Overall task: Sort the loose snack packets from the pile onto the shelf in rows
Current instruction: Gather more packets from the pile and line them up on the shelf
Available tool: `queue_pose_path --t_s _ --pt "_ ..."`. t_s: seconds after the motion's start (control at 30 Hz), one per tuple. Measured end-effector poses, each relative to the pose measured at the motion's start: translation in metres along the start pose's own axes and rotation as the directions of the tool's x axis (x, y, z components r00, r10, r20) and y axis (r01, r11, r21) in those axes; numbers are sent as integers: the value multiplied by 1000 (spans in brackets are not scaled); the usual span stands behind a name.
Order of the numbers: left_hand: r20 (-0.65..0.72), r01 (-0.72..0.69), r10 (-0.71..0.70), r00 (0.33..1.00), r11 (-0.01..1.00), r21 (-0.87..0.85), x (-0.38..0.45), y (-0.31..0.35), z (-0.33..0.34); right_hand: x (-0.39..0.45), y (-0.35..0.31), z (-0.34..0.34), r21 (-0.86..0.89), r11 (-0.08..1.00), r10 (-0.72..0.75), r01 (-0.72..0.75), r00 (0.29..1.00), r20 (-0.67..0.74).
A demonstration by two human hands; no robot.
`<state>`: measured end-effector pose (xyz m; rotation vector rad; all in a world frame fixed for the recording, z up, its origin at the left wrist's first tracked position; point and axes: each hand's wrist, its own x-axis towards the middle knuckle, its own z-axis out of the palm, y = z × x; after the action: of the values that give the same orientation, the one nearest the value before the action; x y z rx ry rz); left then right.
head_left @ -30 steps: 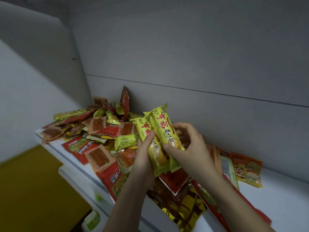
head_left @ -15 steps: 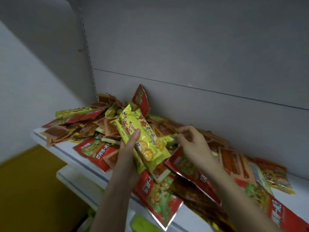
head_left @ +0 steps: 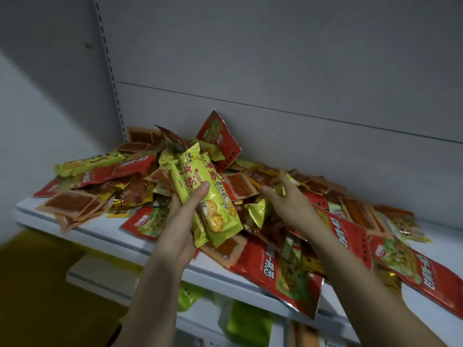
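At centre frame the left hand [head_left: 186, 216] grips two yellow-green biscuit packets [head_left: 208, 199], thumb across their front, above the white shelf [head_left: 105, 230]. Just right, the right hand [head_left: 288, 204] digs curled fingers into the pile of snack packets [head_left: 250, 186], pinching a gold wrapper [head_left: 279, 190]. Behind stands the grey back panel [head_left: 275, 71].

We see dim, flat light — glare on foil packets [head_left: 205, 196], edges bowed, lower left corner blurred.

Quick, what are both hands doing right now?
Left hand: closed around the yellow biscuit packets.
Right hand: fingers curled into the pile, on a small gold packet; a firm grip cannot be told.
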<state>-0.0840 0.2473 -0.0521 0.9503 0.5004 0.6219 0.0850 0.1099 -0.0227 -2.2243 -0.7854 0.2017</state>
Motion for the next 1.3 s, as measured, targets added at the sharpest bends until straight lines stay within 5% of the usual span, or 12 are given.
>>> queue_pose_path --t_s 0.17,0.3,0.83,1.07,1.3 --pt "124 52 -58 991 997 48 4 -1 19 -28 -3 -18 310 946 -95 95 995 -14" --pt "198 93 -106 974 993 78 -7 -5 41 -47 7 -43 611 792 -21 6 1000 18" --pt "428 279 -324 844 946 166 -164 -130 231 -238 155 -201 807 579 195 -112 981 -4" --pt "444 347 -390 807 921 177 -236 -194 304 -330 220 -288 932 348 258 -101 966 8" --pt "514 443 -471 717 877 185 -271 -251 375 -377 293 -361 900 429 291 76 932 -217"
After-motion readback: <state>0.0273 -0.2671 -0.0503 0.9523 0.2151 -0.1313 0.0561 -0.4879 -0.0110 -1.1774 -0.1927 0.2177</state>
